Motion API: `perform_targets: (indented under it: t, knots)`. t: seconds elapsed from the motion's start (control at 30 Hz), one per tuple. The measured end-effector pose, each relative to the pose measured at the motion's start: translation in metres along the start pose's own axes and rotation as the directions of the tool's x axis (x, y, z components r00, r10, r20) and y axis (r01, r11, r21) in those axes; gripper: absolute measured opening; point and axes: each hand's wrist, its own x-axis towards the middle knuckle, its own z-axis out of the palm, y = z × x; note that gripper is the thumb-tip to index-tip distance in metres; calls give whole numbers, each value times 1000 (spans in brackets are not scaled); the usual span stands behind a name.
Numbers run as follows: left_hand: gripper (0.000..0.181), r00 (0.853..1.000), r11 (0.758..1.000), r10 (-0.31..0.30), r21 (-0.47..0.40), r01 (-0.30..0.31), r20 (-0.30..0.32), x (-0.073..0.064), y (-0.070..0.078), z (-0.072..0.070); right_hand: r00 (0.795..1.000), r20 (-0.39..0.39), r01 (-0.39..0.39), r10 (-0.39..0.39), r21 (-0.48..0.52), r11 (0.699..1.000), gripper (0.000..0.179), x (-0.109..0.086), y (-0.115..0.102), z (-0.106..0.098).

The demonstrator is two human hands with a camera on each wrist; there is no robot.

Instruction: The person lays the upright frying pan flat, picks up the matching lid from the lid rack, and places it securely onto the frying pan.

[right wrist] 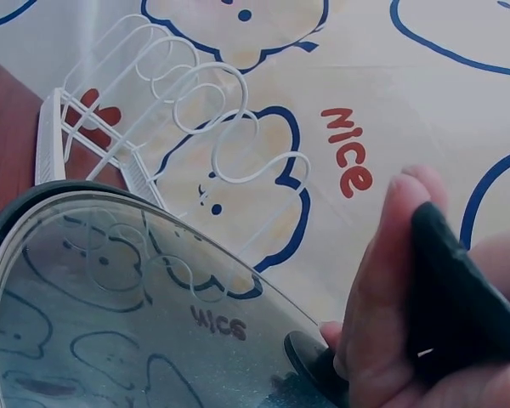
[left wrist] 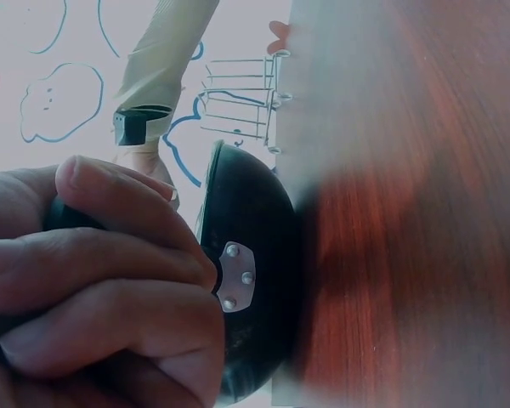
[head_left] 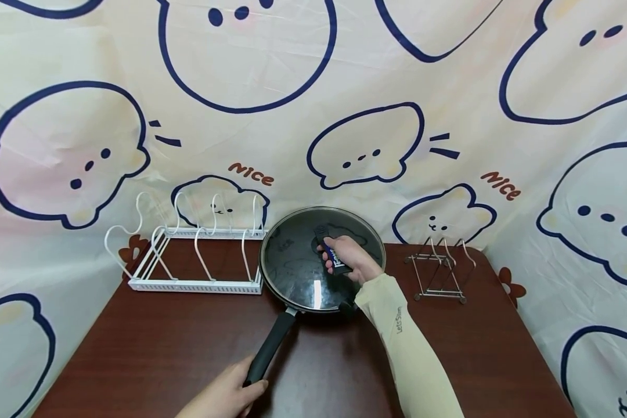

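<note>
A black wok (left wrist: 255,221) with a long black handle (head_left: 273,348) is at the back middle of the table. A dark, see-through glass lid (head_left: 292,267) lies over it, its rim close to the wok's. My left hand (head_left: 231,388) grips the end of the wok's handle, fingers wrapped round it in the left wrist view. Over the lid, my right hand (head_left: 351,258) holds the black lid handle (head_left: 337,260), which bears white lettering. In the right wrist view, the handle's round base (right wrist: 310,361) meets the glass.
Left of the wok stands a white wire rack (head_left: 195,286) with looped dividers, close to its side. A smaller metal wire rack (head_left: 441,293) stands to the right. Behind the brown table (head_left: 188,337) hangs a patterned cloth (head_left: 282,139).
</note>
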Motion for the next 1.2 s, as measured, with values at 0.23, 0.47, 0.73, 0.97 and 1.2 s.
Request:
perform_targets:
  t: [0.23,0.47,0.73,0.97,1.2]
  knots:
    - [22,1000,1000,-5,28,5,0,1,2,-3,1000,8,-14,14,4,1000,44,1,-4,1]
    - [20,1000,999,21,27,-20,-15,2,3,-4,1000,-12,-7,6,-12,1000,44,0,-7,-2]
    - [19,1000,1000,8,25,-7,-9,3,1,-3,999,-22,-35,35,-6,999,41,0,-6,-4]
    - [17,999,997,43,61,-42,-11,19,-46,-5,999,-17,-31,31,1,1000,41,-1,-2,-5]
    - [23,999,981,32,194,-25,-32,47,-118,-11,1000,1,-24,24,9,1000,41,-3,1,-3]
